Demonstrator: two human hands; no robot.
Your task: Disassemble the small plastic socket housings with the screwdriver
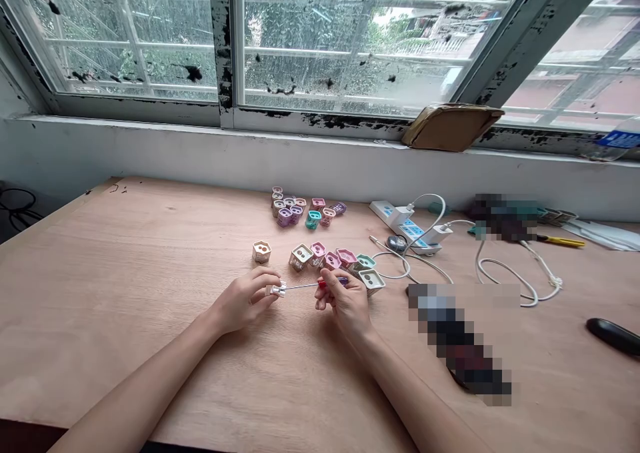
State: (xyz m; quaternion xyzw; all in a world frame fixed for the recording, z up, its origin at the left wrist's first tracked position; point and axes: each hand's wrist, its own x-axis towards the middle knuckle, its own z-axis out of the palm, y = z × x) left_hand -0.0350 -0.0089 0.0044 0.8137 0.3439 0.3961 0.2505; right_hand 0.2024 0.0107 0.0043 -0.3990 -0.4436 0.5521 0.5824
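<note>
My left hand (250,301) is closed around a small white plastic piece (278,289), steadying it just above the wooden table. In my right hand (347,301) is a screwdriver (303,286) with a red and dark blue handle, gripped between thumb and fingers. Its thin metal shaft points left, and the tip meets the white piece. Close beyond my hands stand several small polygonal plastic housings: a cream one (261,252), a white one (301,257), pink ones (346,258), a green one (365,262) and a pale one (371,281) right beside my right hand.
Farther back sits a cluster of similar housings (290,211). A white power strip (407,228) with plugs and looping cables (485,266) lies at right. Beyond are a yellow-handled tool (563,241), a blurred-out dark object (460,346) and a black object (615,335). Cardboard (453,128) leans on the windowsill.
</note>
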